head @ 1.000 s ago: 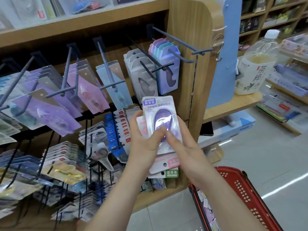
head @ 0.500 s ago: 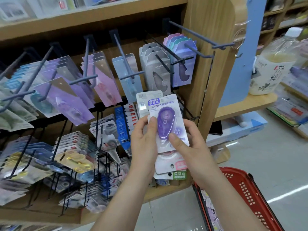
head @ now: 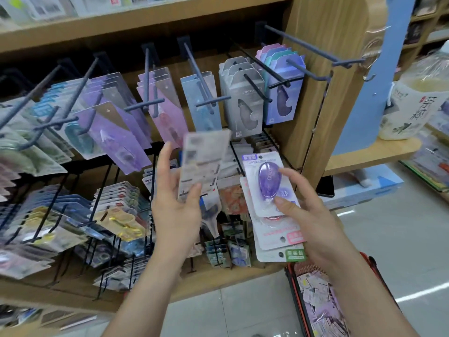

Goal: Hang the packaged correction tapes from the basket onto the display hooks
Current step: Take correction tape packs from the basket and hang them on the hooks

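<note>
Left hand (head: 177, 210), mid-frame: thumb on the front of a single pack (head: 204, 161), fingers behind it, so a pinch grip. The pack is motion-blurred. It's a grey-white card, print unreadable. Its top edge overlaps the lower ends of the hanging blue packs (head: 201, 98). Can't tell if they touch.

Right hand (head: 315, 220), right of centre, grips a fanned stack of packs (head: 274, 229). The top one is the purple correction tape (head: 267, 183), with the thumb pressed on its lower part and the index finger along the right side of the blister. Under it are a pink-labelled card and one with a green label. Only their lower parts show, so the count is uncertain.

Basket (head: 290, 283): red, bottom right, cut by the frame edge and partly covered by the right forearm. The loose packs (head: 315, 302) inside are jumbled and too blurred to sort.

Hooks: a long bare hook (head: 303, 42) sits upper right, next to the wooden side panel. To its left, hooks carry purple boxes (head: 284, 98) and grey boxes (head: 245, 105), then flat packs. The left third of the frame is soft and stretched, so the packs there are hard to identify. The lower rack at centre is mostly hidden behind both hands.

Bottle (head: 413, 105): on the side shelf at the right edge, blurred, only part of the label legible.
</note>
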A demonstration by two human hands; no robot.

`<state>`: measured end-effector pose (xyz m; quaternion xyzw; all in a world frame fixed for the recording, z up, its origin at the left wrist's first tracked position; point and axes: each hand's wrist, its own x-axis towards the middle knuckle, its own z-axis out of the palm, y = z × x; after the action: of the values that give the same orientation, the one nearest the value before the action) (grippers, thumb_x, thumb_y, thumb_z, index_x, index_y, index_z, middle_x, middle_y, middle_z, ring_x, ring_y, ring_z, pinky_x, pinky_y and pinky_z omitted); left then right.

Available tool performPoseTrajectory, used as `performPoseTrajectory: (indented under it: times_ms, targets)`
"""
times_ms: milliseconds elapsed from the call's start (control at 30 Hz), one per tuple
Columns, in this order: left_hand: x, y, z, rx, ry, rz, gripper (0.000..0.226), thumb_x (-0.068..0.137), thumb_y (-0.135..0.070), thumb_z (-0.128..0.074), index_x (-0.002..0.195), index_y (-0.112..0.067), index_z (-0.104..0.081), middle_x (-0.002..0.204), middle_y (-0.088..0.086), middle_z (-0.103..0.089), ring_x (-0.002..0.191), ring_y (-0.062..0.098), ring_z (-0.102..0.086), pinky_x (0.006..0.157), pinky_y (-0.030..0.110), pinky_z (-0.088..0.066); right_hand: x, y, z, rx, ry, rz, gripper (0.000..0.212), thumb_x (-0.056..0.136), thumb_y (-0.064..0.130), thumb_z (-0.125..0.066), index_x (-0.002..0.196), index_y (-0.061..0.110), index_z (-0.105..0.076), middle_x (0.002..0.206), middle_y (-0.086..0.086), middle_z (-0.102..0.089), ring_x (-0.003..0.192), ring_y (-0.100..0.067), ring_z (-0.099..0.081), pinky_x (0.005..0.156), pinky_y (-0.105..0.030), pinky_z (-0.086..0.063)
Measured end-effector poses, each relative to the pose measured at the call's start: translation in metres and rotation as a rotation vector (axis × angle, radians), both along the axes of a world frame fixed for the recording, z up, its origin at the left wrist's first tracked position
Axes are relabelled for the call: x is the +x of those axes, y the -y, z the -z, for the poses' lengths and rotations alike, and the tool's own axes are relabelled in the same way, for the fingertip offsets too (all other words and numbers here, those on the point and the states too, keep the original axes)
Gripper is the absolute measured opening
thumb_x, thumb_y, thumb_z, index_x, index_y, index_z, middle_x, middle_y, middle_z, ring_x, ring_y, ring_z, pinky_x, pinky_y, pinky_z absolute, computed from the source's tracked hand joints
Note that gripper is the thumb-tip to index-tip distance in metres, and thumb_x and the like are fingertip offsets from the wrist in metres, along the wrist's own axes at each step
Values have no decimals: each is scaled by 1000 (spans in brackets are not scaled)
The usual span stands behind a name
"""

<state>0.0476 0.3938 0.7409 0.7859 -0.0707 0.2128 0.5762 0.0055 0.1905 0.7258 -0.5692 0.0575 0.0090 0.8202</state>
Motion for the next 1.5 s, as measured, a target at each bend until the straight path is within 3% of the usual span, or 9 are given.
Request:
performPoseTrajectory:
  times_ms: [100, 333, 433, 567, 700, 800, 1200, 1367, 1500]
  targets:
    - [0, -10, -1, 195, 169, 93, 84, 80, 24, -60, 135, -39, -51, 117, -15, -65, 113, -4, -60, 97, 21, -50, 2, -5, 0, -132, -19, -83, 44, 94, 3, -58, 107, 42, -72, 119, 5, -71, 109, -25, -65, 95, -45, -51]
    - [7, -18, -1, 346, 426, 182, 59, 56, 37, -54, 92, -5, -75, 102, 4, -71, 105, 19, -66, 98, 33, -47, 8, -19, -7, 60, -114, -227, 27, 99, 18, -48, 99, 24, -74, 120, -14, -69, 95, -27, -69, 72, -33, -54]
    - [7, -20, -2, 351, 423, 162, 52, 65, 33, -58, 92, -8, -77, 106, 4, -70, 111, 22, -62, 101, 33, -45, 5, -22, -7, 29, -98, -260, 37, 81, 57, -68, 103, 27, -70, 115, -12, -71, 93, -25, -69, 76, -36, -55]
    - [1, -20, -9, 301, 295, 164, 59, 77, 23, -56, 95, -29, -77, 125, -2, -64, 124, 14, -55, 105, 23, -40, 4, -25, -6, -86, 18, -226, 46, 64, 37, -81, 107, 31, -67, 118, -11, -69, 89, -24, -68, 75, -36, -53]
    - [-4, -17, -16, -117, -132, 125, 79, 78, 29, -41, 93, -40, -77, 134, -11, -58, 127, 6, -53, 102, 28, -46, 3, -33, -12, -138, 110, -122, 34, 75, 14, -83, 103, 26, -67, 103, 7, -70, 80, -12, -66, 65, -26, -54]
    - [-6, -14, -25, -707, -413, 116, 40, 90, 13, -46, 107, -14, -69, 102, 6, -72, 83, 15, -68, 70, 30, -57, 0, -38, -15, -219, 185, -85, 32, 81, 0, -76, 104, 19, -65, 96, 19, -66, 76, 0, -62, 60, -18, -52]
    - [-11, -28, -35, -830, -509, 43, 10, 97, -20, -56, 96, -11, -61, 88, 10, -72, 75, 22, -67, 73, 36, -52, 12, -61, -9, -251, 315, -177, 16, 85, 39, -62, 99, 35, -68, 106, 10, -68, 100, -10, -63, 84, -19, -47]
    - [-21, -60, -44, -849, -421, 33, 20, 75, -19, -65, 93, -9, -65, 82, 9, -70, 63, 20, -65, 51, 29, -55, 18, -84, -7, -176, 303, -225, 45, 80, 76, -56, 101, 38, -68, 112, 6, -69, 106, -18, -64, 92, -33, -48]
    - [-33, -94, -47, -821, -360, -72, 21, 72, -14, -67, 91, -7, -65, 76, 6, -71, 62, 17, -65, 57, 26, -56, 21, -107, -15, -172, 309, -300, 18, 79, 54, -70, 92, 43, -69, 105, 22, -66, 100, -2, -61, 86, -24, -47]
